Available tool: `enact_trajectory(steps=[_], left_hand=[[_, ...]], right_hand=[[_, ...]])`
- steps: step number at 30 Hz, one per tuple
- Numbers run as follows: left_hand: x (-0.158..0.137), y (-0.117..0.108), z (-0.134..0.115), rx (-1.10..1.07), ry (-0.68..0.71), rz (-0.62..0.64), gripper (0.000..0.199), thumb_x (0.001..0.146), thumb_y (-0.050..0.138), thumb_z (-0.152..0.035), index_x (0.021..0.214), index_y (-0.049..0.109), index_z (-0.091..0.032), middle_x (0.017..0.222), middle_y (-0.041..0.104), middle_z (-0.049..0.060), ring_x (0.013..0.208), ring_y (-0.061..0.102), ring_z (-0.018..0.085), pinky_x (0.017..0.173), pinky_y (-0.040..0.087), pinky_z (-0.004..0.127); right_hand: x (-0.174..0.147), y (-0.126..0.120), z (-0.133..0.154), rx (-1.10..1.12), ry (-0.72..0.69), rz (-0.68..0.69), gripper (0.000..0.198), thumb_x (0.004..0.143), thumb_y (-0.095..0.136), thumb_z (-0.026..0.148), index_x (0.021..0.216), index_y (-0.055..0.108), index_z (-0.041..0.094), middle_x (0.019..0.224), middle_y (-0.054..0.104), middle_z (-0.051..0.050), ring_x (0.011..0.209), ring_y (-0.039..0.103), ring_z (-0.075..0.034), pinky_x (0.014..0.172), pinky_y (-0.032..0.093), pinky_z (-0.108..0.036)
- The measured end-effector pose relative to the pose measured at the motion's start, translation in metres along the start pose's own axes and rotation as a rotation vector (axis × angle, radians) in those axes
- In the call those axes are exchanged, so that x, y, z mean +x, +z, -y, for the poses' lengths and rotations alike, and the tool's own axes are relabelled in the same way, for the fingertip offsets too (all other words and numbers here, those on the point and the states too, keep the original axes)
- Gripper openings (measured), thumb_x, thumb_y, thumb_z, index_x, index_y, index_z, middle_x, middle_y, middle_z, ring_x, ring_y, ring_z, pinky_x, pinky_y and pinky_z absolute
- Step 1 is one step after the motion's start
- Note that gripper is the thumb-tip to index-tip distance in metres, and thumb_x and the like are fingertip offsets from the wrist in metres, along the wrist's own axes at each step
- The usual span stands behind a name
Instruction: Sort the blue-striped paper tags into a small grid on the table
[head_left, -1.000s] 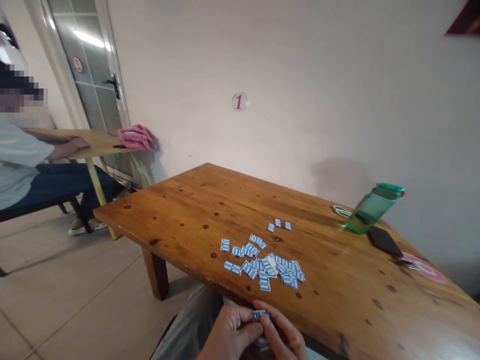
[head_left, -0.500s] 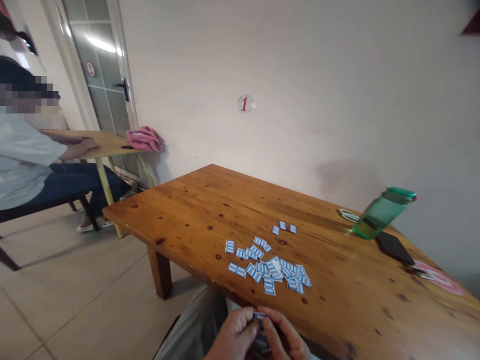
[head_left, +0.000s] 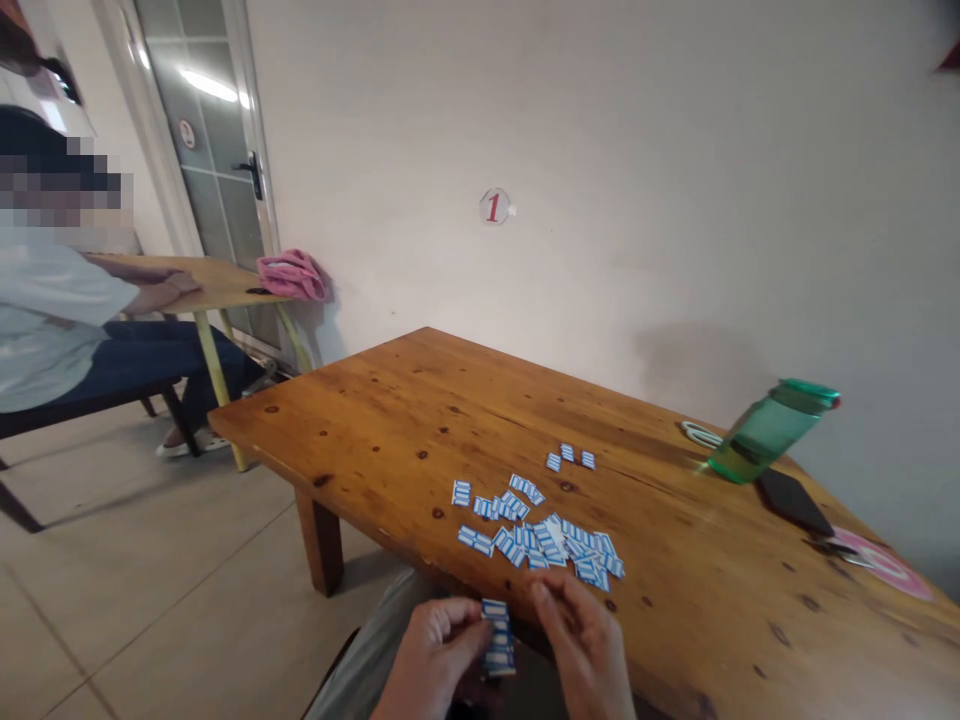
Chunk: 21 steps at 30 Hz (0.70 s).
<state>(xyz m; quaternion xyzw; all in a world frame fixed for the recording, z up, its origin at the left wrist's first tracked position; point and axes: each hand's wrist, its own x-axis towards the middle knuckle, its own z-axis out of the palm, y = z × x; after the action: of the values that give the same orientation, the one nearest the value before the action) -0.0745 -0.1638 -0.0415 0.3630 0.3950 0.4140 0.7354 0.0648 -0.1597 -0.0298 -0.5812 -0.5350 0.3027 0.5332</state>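
Observation:
Blue-and-white paper labels (head_left: 551, 540) lie in a loose, overlapping pile near the front edge of the wooden table. My left hand (head_left: 439, 645) is closed on a strip of labels (head_left: 497, 640), pinched between thumb and fingers just off the table's edge. To its right, my right hand (head_left: 585, 630) is held at the near side of the pile, apart from the strip. Its thumb and forefinger are brought together; whatever is between them, if anything, is too small to make out. Three small label pieces (head_left: 568, 453) lie separately behind the pile.
On the right of the wooden table (head_left: 375, 400) a green bottle (head_left: 772, 430) leans beside a dark phone (head_left: 793, 500), a white cable (head_left: 701, 434) and a pink round tag (head_left: 885, 562). Another person (head_left: 60, 300) sits at a table on the left, with a pink cloth (head_left: 292, 274).
Both hands were together over the labels; now they are apart. My right hand has moved up and right toward the pile, and my left hand has shifted left with the strip showing.

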Motion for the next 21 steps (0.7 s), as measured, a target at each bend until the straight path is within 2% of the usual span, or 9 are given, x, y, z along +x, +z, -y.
enact_trajectory(steps=[4, 7, 11, 16, 21], left_hand=[[-0.005, -0.007, -0.009, -0.092, -0.013, -0.033, 0.036, 0.057, 0.071, -0.046, 0.067, 0.062, -0.013, 0.063, 0.066, 0.004, 0.062, 0.062, 0.019, 0.052, 0.048, 0.027], [-0.005, -0.010, -0.008, -0.129, -0.054, -0.057, 0.038, 0.052, 0.074, -0.046, 0.066, 0.060, -0.014, 0.062, 0.067, 0.004, 0.060, 0.063, 0.020, 0.049, 0.048, 0.026], [-0.005, -0.012, -0.006, -0.145, -0.075, -0.068, 0.040, 0.049, 0.076, -0.046, 0.066, 0.059, -0.014, 0.061, 0.067, 0.004, 0.058, 0.064, 0.020, 0.049, 0.049, 0.026], [-0.007, -0.013, -0.009, -0.161, -0.068, -0.093, 0.040, 0.049, 0.077, -0.045, 0.065, 0.058, -0.013, 0.059, 0.066, 0.006, 0.057, 0.063, 0.020, 0.047, 0.049, 0.025], [-0.007, -0.014, -0.011, -0.157, -0.048, -0.098, 0.039, 0.051, 0.075, -0.045, 0.064, 0.059, -0.013, 0.059, 0.066, 0.005, 0.058, 0.063, 0.020, 0.047, 0.048, 0.025]], right_hand=[[0.048, -0.014, 0.006, -0.444, -0.134, 0.142, 0.025, 0.079, 0.046, 0.031, 0.082, 0.066, 0.016, 0.083, 0.067, -0.008, 0.079, 0.060, -0.021, 0.069, 0.044, -0.029], [0.069, -0.011, 0.010, -0.757, -0.264, 0.279, 0.035, 0.079, 0.036, 0.009, 0.095, 0.065, 0.020, 0.101, 0.064, -0.007, 0.095, 0.054, -0.021, 0.082, 0.039, -0.032], [0.074, -0.003, 0.016, -1.089, -0.208, 0.367, 0.044, 0.076, 0.033, 0.003, 0.100, 0.063, 0.025, 0.113, 0.057, -0.007, 0.104, 0.046, -0.025, 0.076, 0.039, -0.037], [0.071, -0.002, 0.014, -1.174, -0.172, 0.348, 0.044, 0.079, 0.032, 0.004, 0.107, 0.058, 0.024, 0.116, 0.055, -0.007, 0.107, 0.044, -0.025, 0.078, 0.038, -0.037], [0.070, -0.002, 0.011, -1.224, -0.168, 0.312, 0.043, 0.077, 0.033, 0.003, 0.109, 0.057, 0.018, 0.117, 0.055, -0.010, 0.106, 0.045, -0.026, 0.080, 0.037, -0.037]])
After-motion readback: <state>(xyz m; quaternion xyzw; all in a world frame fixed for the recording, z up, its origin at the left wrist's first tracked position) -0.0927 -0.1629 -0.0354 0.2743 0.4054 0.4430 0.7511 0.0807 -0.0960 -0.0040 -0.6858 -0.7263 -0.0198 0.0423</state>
